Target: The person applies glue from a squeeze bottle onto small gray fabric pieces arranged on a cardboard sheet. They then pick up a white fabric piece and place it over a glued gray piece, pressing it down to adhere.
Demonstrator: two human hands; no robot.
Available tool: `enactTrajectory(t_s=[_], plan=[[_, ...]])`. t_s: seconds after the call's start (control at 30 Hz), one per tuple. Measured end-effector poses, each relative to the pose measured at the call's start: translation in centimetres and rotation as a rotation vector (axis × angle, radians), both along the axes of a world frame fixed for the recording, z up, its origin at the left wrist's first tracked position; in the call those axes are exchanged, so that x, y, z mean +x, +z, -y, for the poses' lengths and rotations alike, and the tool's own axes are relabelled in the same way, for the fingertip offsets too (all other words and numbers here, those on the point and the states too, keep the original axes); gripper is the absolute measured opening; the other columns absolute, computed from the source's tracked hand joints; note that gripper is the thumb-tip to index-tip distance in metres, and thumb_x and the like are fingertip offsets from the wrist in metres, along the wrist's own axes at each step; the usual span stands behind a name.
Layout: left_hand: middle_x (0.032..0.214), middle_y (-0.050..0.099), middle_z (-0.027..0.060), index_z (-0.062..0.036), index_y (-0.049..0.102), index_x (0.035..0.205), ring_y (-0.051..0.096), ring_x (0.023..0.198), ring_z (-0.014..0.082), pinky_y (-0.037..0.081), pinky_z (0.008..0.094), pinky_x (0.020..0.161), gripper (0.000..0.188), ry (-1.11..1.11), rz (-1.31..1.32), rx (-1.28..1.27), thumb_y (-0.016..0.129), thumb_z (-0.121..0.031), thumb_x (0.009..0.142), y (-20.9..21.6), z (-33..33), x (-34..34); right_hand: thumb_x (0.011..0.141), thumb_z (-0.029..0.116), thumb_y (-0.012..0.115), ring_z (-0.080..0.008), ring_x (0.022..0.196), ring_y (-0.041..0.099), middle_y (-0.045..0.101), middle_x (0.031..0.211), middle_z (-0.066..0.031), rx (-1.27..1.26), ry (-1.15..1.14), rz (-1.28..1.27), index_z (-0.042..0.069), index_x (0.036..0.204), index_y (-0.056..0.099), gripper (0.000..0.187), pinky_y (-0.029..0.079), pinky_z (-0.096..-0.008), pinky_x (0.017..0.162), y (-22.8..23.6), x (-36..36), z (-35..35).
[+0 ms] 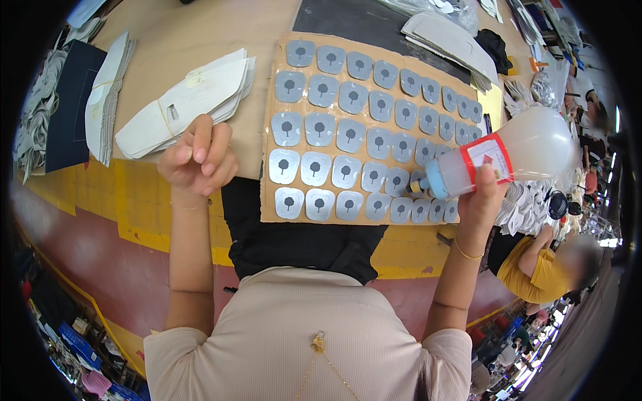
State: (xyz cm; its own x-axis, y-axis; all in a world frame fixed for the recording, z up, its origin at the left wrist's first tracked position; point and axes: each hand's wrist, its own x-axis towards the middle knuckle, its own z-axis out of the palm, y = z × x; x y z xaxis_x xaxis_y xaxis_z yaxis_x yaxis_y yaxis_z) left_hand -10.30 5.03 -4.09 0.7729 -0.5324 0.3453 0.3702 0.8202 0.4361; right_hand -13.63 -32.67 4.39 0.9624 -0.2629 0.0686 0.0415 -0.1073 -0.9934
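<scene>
A translucent squeeze bottle [542,144] with a pale blue cap and a red-bordered label lies tilted in my right hand [487,197]. Its dark nozzle points left, close above the silvery patches [346,172] that sit in rows on a brown cardboard sheet [267,200]; touching or apart, I cannot tell. Each rounded patch carries a dark tree shape. My left hand [199,159] is raised at the table's near edge, left of the cardboard, its fingers loosely bent and apart with nothing seen in them. Just beyond it lies a banded bundle of white cut pieces [194,97].
Another banded white stack [107,100] and a dark navy panel [70,103] lie at the left. Pale pieces [445,40] rest beyond the cardboard, near a clear plastic bag [461,13]. A person in a yellow top [535,274] sits at the right, beside piled white pieces [525,200].
</scene>
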Motion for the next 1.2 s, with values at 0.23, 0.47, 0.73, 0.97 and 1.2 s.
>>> enactTrajectory(t_s=[0.23,0.47,0.73,0.97,1.2], plan=[[0.072,0.046,0.0057,-0.007,0.046,0.079,0.042,0.039,0.0128,0.03,0.0251,0.04,0.019,0.038,-0.068,0.03,0.055,-0.023,0.085,0.5,0.3,-0.3,0.079,0.048,0.06,-0.0188,0.085,0.054,0.054,0.098,-0.0102,0.565,0.002,0.015,0.0,0.115,0.045,0.062,0.049,-0.0308,0.074,1.6,0.5,0.5],[0.064,0.045,0.0074,-0.0032,0.049,0.076,0.042,0.038,0.014,0.036,0.0238,0.038,0.025,0.039,-0.24,0.395,0.064,-0.022,0.079,2.4,-0.9,-2.9,0.083,0.046,0.057,-0.0236,0.087,0.054,0.052,0.093,-0.0121,1.251,0.244,0.121,-0.004,0.108,0.046,0.057,0.053,-0.0364,0.074,8.6,0.3,8.4],[0.077,0.063,0.0081,-0.0016,0.056,0.087,0.061,0.054,0.0148,0.04,0.0212,0.045,0.014,-0.121,-0.253,1.288,0.057,-0.015,0.087,5.7,0.5,-3.8,0.074,0.029,0.069,-0.0301,0.082,0.063,0.062,0.098,-0.0119,-0.913,-0.332,-0.206,0.006,0.108,0.054,0.044,0.05,-0.0377,0.073,14.4,3.4,16.3],[0.08,0.063,0.008,-0.0008,0.055,0.088,0.066,0.062,0.0177,0.044,0.0217,0.049,0.016,-0.071,-0.311,1.353,0.053,-0.016,0.089,6.1,1.3,-3.9,0.071,0.009,0.061,-0.0207,0.098,0.052,0.056,0.096,-0.0052,-2.183,-0.358,0.157,0.012,0.094,0.065,0.023,0.028,-0.0421,0.105,13.2,10.8,15.0],[0.084,0.064,0.0087,0.0004,0.056,0.092,0.067,0.07,0.0181,0.051,0.0221,0.06,0.025,-0.178,-0.375,1.416,0.051,-0.023,0.093,7.0,2.3,-5.0,0.076,0.012,0.056,-0.0197,0.108,0.047,0.053,0.101,-0.0037,-2.383,-0.119,0.013,0.01,0.093,0.066,0.02,0.01,-0.0479,0.113,8.0,15.7,13.9]])
